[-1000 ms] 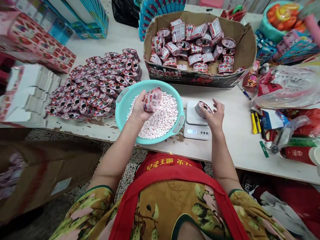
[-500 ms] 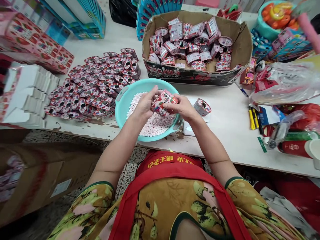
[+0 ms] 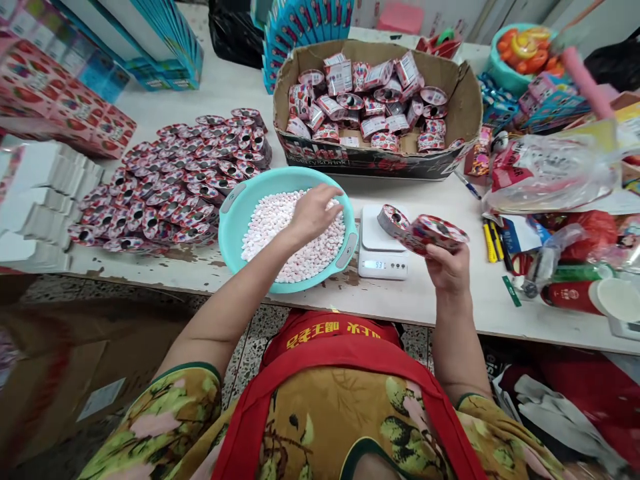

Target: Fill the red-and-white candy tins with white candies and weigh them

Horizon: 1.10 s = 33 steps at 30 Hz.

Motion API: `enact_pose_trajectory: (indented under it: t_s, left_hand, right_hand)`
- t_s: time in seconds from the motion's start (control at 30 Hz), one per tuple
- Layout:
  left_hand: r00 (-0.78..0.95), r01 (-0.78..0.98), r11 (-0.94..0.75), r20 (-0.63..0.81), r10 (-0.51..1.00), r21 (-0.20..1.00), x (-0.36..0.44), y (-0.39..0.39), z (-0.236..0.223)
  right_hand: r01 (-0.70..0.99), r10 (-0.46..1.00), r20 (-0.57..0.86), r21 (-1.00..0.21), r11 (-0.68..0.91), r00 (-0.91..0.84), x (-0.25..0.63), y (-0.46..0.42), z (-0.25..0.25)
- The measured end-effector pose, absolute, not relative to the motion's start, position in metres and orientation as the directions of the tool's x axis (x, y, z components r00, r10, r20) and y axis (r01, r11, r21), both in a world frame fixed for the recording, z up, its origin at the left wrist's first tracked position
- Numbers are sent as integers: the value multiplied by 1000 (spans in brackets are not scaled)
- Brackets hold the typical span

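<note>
My right hand (image 3: 449, 265) grips a small printed candy box (image 3: 440, 231) with an oval end, just right of the white digital scale (image 3: 384, 241). A second candy box (image 3: 394, 220), with a round hole in its top, is over the scale's right side; its edge overlaps the held box in view, and I cannot tell whether they touch. My left hand (image 3: 315, 215) is over the pale pink and white candies (image 3: 273, 223) in the turquoise basin (image 3: 231, 250). Its fingers are apart and bent slightly, with nothing visible in them.
A cardboard carton (image 3: 365, 163) of similar boxes stands behind the basin. Many upright boxes (image 3: 173, 180) are packed together on the left, beside stacked white cartons (image 3: 37, 193). Markers (image 3: 490, 241), plastic bags (image 3: 550, 167) and a red cup (image 3: 573, 297) lie to the right.
My hands have separated. The right hand has carried the candy box from above the basin to the right of the scale; the left has let go and stays over the candies.
</note>
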<state>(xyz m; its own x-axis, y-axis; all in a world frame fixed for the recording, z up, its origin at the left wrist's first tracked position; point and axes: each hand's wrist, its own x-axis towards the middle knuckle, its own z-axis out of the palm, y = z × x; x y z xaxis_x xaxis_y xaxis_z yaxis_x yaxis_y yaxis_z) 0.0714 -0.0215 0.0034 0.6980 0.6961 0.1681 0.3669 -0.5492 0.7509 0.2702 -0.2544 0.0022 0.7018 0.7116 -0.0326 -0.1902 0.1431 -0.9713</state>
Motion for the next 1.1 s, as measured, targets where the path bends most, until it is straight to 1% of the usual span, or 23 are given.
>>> enact_pose_trajectory:
  t_s: [0.07,0.13,0.17,0.2,0.23,0.27,0.3,0.37,0.43,0.47,0.5,0.57,0.63,0.73,0.8,0.87,0.9,0.93,1.0,1.07,1.1]
  left_hand:
    - [847,277,-674,158,508,685,114,-36,5]
    - [951,178,-778,97,293,602,154,-52,2]
    - [977,141,-812,51,205,566,171,-58,-1]
    - [989,120,-833,4,145,540,184,-62,-5]
    - [992,120,-839,-36,120,531,194,-65,-8]
    - [990,141,-828,-55,132,543,200,-65,-10]
    - [983,171,-798,-45,178,578,203,-62,-12]
    - [941,191,-665,57,333,722,199,-51,-9]
    - [830,101,-435,166,533,895,183,-35,1]
    - [755,29,-302,177,632,953,172,-28,9]
    - [682,-40,-167,150,716,985,159,-21,18]
    - [565,-145,73,22,825,987,131,-12,34]
    - [495,-222,263,-124,860,939,103,-9,42]
    - [424,-330,484,-331,843,811,67,-9,32]
    - [397,-380,605,-468,790,699,49,-10,16]
    - [357,-419,677,-576,736,605,38,-11,0]
    - [324,-438,684,-607,725,584,35,-12,-6]
    - [286,-456,670,-617,733,586,34,-13,-9]
    - [213,-468,589,-562,799,659,36,-15,-10]
    - [200,-423,482,-439,876,768,43,-16,-4]
    - [222,-379,432,-372,901,818,47,-17,1]
  right_hand:
    - [-87,554,27,-980,178,832,289,-275,-3]
    - [-13,410,55,-987,160,910,307,-291,-12]
    - [4,360,52,-991,135,931,314,-296,-17]
    - [8,330,41,-995,101,943,319,-300,-21]
    - [6,317,25,-998,60,948,322,-302,-26]
    - [1,317,6,-1000,17,948,324,-302,-31]
    - [-5,326,-14,-1000,-26,945,323,-301,-35]
    - [-23,371,-57,-995,-96,927,318,-290,-42]
    - [-24,454,-85,-990,-140,887,309,-272,-50]
    - [-9,506,-88,-988,-156,858,305,-261,-55]
    - [20,559,-79,-985,-169,825,302,-249,-59]
    - [117,651,-38,-974,-194,758,297,-228,-69]
    - [230,718,-9,-944,-235,696,296,-212,-77]
    - [395,751,50,-872,-288,658,300,-203,-78]
    - [484,719,154,-829,-279,678,301,-203,-69]
    - [535,677,259,-811,-234,689,298,-203,-54]
    - [538,666,291,-820,-197,687,295,-201,-45]
    - [524,666,304,-838,-152,681,289,-198,-35]
    - [444,712,275,-894,-58,646,273,-186,-16]
    - [300,812,182,-954,8,555,251,-168,1]
    - [221,871,120,-975,14,476,240,-157,8]
